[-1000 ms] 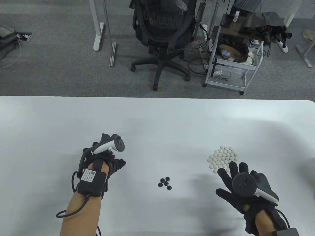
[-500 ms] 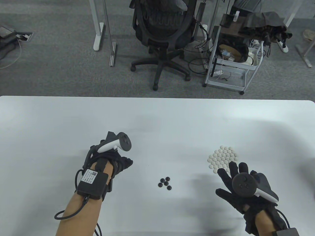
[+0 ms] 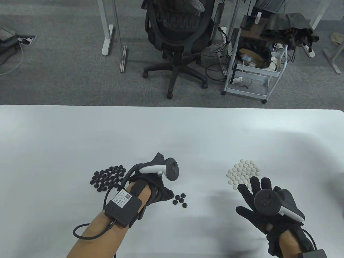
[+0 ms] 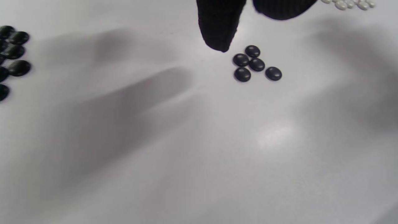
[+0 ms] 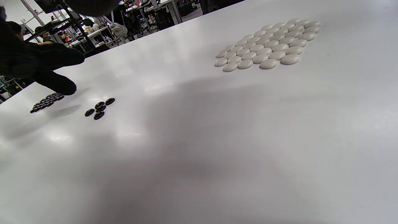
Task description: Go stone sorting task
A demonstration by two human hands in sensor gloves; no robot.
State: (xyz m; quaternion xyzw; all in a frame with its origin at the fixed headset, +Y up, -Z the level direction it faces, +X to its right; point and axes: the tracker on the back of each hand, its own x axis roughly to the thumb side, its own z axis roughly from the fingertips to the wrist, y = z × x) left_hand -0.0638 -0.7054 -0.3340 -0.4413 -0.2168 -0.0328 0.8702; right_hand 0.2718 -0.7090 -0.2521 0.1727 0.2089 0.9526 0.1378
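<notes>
A white table (image 3: 172, 129) is seen from above, with three groups of Go stones laid on it. Five loose black stones (image 3: 180, 200) lie in a small cluster near the table's near-middle. To the left of that cluster a large black-stone pile (image 3: 108, 178) is spread flat, well apart from it. To the right of the cluster, also well apart, a white-stone pile (image 3: 244, 174) is packed in tidy rows.

The left hand (image 3: 158, 192) is placed just left of the five loose black stones, its fingertips (image 4: 219, 34) just beside the nearest stone; whether that stone is touched cannot be told. Nothing is seen to be held by it, and the fingers are extended downward rather than clenched, so the grasp is read as released. The large black-stone pile lies behind its wrist.

The right hand (image 3: 258, 200) is spread with straight fingers to the right of the cluster, at the near edge of the white-stone pile, nothing being grasped. Whether those white stones are touched cannot be told.
</notes>
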